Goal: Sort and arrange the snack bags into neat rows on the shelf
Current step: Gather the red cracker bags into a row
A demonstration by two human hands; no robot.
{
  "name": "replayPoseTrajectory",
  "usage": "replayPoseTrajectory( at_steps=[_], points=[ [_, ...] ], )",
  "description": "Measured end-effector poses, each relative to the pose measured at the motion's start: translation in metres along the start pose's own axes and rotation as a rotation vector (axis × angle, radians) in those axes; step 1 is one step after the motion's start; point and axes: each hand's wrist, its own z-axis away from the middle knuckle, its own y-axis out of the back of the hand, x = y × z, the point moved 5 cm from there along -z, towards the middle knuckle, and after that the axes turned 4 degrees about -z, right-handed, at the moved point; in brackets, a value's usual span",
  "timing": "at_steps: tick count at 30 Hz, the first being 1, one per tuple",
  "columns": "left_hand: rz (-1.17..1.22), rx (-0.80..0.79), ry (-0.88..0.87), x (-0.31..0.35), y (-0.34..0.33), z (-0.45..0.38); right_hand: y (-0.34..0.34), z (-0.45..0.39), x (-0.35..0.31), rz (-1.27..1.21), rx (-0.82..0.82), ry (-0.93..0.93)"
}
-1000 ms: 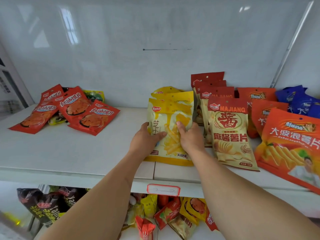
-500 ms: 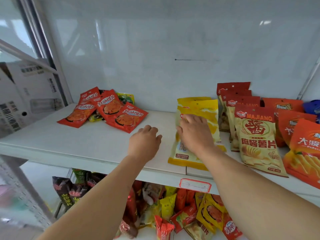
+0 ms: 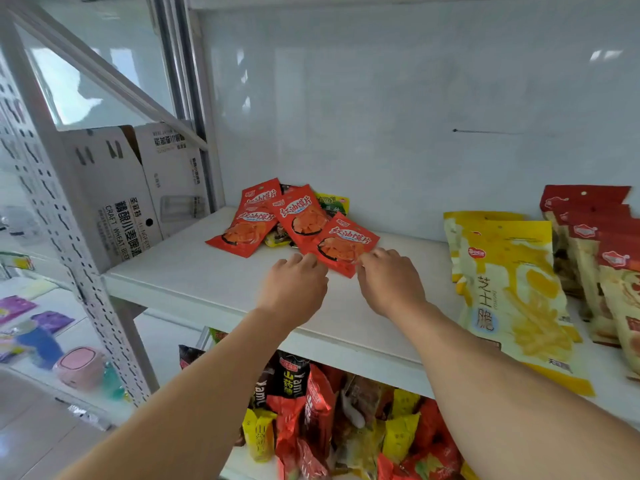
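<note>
A loose pile of small red snack bags [image 3: 242, 230] lies at the back left of the white shelf [image 3: 194, 271], with a yellow-green bag [image 3: 332, 202] partly hidden under them. The nearest red bag [image 3: 343, 242] lies flat at the front of the pile. My left hand [image 3: 294, 285] reaches to its lower left edge, fingers loosely bent and just touching it. My right hand [image 3: 388, 278] touches its lower right corner. Neither hand grips it. A large yellow snack bag [image 3: 512, 282] leans in a row on the right.
Red-topped chip bags [image 3: 588, 237] stand in a row at the far right. A white cardboard beer box [image 3: 117, 202] stands beyond the shelf's left end, beside a perforated metal upright [image 3: 69, 237]. Several mixed snack bags [image 3: 311, 410] crowd the shelf below.
Both hands left the yellow bag and moved left to the red pile. My view swung left with them, and the yellow bag stays leaning in its row.
</note>
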Motion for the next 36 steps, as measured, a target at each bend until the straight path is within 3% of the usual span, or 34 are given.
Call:
replayPoseTrajectory(
  at_steps=[5, 9, 12, 16, 21, 28, 33, 36],
  points=[
    [0.094, -0.071, 0.117, -0.038, -0.029, -0.021, -0.024, -0.033, -0.003, -0.082, -0.044, -0.277],
    [0.245, -0.095, 0.320, -0.068, -0.054, -0.050, -0.049, -0.056, 0.013, -0.217, -0.128, -0.669],
    [0.356, -0.191, 0.480, -0.087, -0.076, -0.075, -0.076, -0.073, 0.019, -0.298, -0.210, -0.805],
    [0.552, -0.295, 0.663, -0.105, -0.101, -0.102, -0.101, -0.096, 0.019, -0.311, -0.248, -0.849],
    [0.715, -0.400, 0.782, -0.115, -0.125, -0.122, -0.101, -0.104, 0.015, -0.304, -0.177, -0.854],
    [1.214, -0.280, 0.939, -0.119, -0.146, -0.140, -0.101, -0.108, 0.006, -0.260, -0.105, -0.858],
    [1.348, -0.212, 0.884, -0.116, -0.148, -0.141, -0.091, -0.110, -0.004, -0.253, -0.049, -0.889],
    [1.482, -0.114, 0.901, -0.113, -0.143, -0.135, -0.091, -0.106, -0.006, -0.387, 0.007, -0.924]
  ],
)
